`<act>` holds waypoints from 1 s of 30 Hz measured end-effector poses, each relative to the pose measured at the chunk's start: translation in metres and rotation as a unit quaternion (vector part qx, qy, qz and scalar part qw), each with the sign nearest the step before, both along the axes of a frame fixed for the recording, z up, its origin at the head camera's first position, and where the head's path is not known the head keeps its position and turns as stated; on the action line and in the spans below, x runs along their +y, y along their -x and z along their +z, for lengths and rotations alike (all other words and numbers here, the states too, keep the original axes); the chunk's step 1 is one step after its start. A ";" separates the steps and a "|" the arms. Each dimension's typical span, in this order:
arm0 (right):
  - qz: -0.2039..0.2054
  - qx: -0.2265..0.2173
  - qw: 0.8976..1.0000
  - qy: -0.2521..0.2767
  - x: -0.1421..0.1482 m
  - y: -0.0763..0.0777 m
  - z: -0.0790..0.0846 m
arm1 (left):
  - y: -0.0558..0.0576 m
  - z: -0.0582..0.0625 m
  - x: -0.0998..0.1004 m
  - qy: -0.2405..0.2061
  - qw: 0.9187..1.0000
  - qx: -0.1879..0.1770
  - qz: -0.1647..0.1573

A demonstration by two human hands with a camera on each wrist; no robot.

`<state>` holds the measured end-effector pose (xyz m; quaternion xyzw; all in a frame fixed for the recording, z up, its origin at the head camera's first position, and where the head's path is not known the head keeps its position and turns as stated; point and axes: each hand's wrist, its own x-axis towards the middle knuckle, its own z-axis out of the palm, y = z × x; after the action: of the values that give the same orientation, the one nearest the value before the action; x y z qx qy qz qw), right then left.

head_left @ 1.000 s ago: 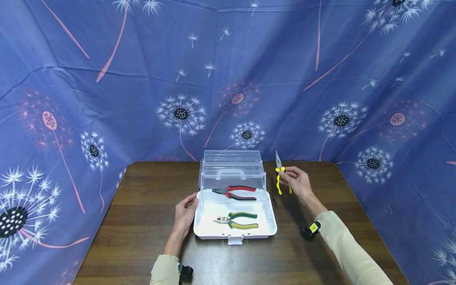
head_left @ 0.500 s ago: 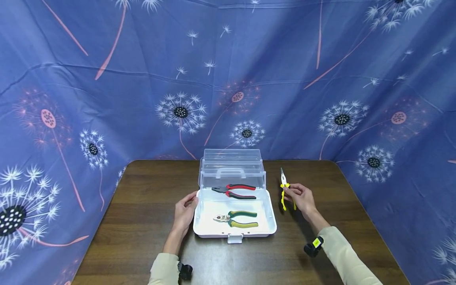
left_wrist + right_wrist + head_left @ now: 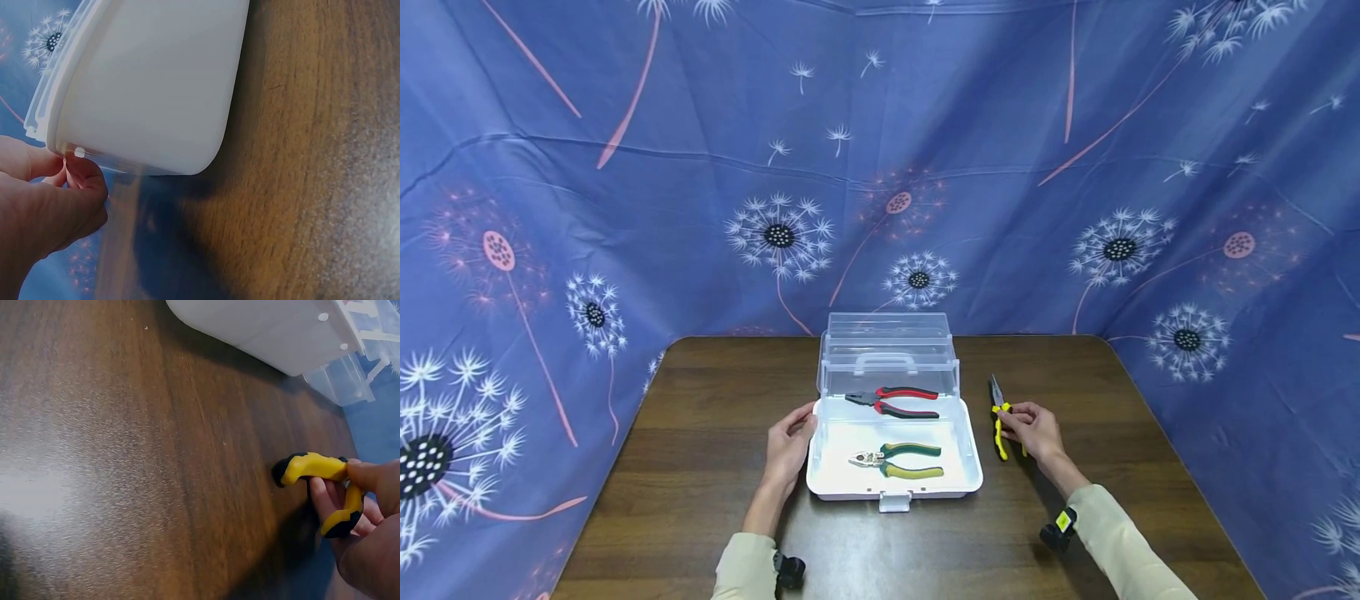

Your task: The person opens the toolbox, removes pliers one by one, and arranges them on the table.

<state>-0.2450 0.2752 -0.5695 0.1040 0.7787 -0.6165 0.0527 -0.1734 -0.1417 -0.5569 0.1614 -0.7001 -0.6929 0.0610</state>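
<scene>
My left hand (image 3: 788,450) pinches the rim of a white plastic toolbox (image 3: 842,490) at its left side; the left wrist view shows thumb and fingers there. The toolbox's clear lid (image 3: 887,327) stands raised at the back. Inside lie red-and-black pliers (image 3: 910,392), toward the rear, and green-and-yellow combination pliers (image 3: 913,472) nearer the front. To the right of the toolbox, my right hand (image 3: 1036,431) holds yellow-and-black long-nose pliers (image 3: 315,466) near the pivot. Their nose points away from me and the handles are spread. Whether they touch the table I cannot tell.
A brown wooden table (image 3: 700,467) bears the toolbox. Blue cloth with a dandelion print (image 3: 700,208) hangs behind and at both sides of it. The toolbox's front latch (image 3: 894,502) hangs down.
My right hand has brought the long-nose pliers down and toward me, slightly rightward, beside the toolbox. The left hand and the toolbox stay in place.
</scene>
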 end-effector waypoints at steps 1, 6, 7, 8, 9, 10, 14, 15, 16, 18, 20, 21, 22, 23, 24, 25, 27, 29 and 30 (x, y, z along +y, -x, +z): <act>-0.001 -0.003 1.000 -0.010 -0.001 0.000 0.000 | 0.000 0.000 0.000 0.001 1.000 0.000 0.000; -0.007 -0.007 0.997 -0.073 -0.002 0.002 0.003 | 0.000 0.000 0.001 -0.003 1.000 0.005 0.000; -0.006 -0.003 0.996 -0.092 -0.001 0.003 0.004 | 0.000 0.000 0.001 -0.003 1.000 0.005 -0.001; -0.002 0.006 0.993 -0.115 -0.001 0.002 0.004 | 0.000 0.000 0.001 -0.004 1.000 0.004 -0.001; 0.001 0.015 0.990 -0.141 0.000 0.002 0.005 | -0.001 0.000 0.002 -0.004 1.000 0.004 -0.002; 0.005 0.027 0.984 -0.175 0.001 0.002 0.005 | -0.001 0.000 0.002 -0.005 1.000 0.002 -0.001; 0.015 0.075 0.953 -0.294 0.004 -0.002 0.005 | -0.002 0.001 0.002 -0.004 1.000 -0.005 -0.002; 0.015 0.081 0.947 -0.311 0.005 -0.003 0.005 | -0.002 0.002 0.002 -0.004 1.000 -0.005 -0.001; 0.018 0.087 0.942 -0.323 0.006 -0.003 0.004 | -0.002 0.002 0.002 -0.006 1.000 -0.007 -0.001; 0.023 0.091 0.940 -0.327 0.007 -0.004 0.004 | -0.003 0.002 0.002 -0.005 1.000 -0.006 -0.001; 0.030 0.091 0.940 -0.329 0.008 -0.004 0.004 | -0.003 0.003 0.001 -0.004 1.000 -0.004 -0.001; 0.034 0.090 0.939 -0.330 0.008 -0.004 0.004 | -0.003 0.003 0.001 -0.004 1.000 -0.005 0.000; 0.037 0.090 0.939 -0.331 0.007 -0.004 0.005 | -0.003 0.003 0.001 -0.002 1.000 -0.005 -0.001; 0.039 0.090 0.939 -0.331 0.007 -0.004 0.007 | -0.003 0.002 0.001 0.000 1.000 -0.005 0.000; 0.040 0.092 0.939 -0.330 0.006 -0.005 0.008 | -0.003 0.002 0.001 0.001 1.000 -0.007 0.000; 0.040 0.097 0.938 -0.329 0.005 -0.006 0.011 | -0.002 0.002 0.001 0.002 1.000 -0.009 0.001; 0.040 0.108 0.940 -0.322 0.003 -0.007 0.016 | -0.002 0.001 0.001 0.002 1.000 -0.011 0.002; 0.038 0.124 0.941 -0.314 0.001 -0.008 0.022 | -0.001 0.000 0.000 0.000 1.000 -0.011 0.001; 0.037 0.131 0.942 -0.308 0.000 -0.007 0.025 | -0.001 0.000 0.000 0.000 1.000 -0.012 0.001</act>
<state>-0.2376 0.2748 -0.5448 0.0046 0.9339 -0.3523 -0.0611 -0.1725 -0.1418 -0.5568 0.1704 -0.7006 -0.6908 0.0536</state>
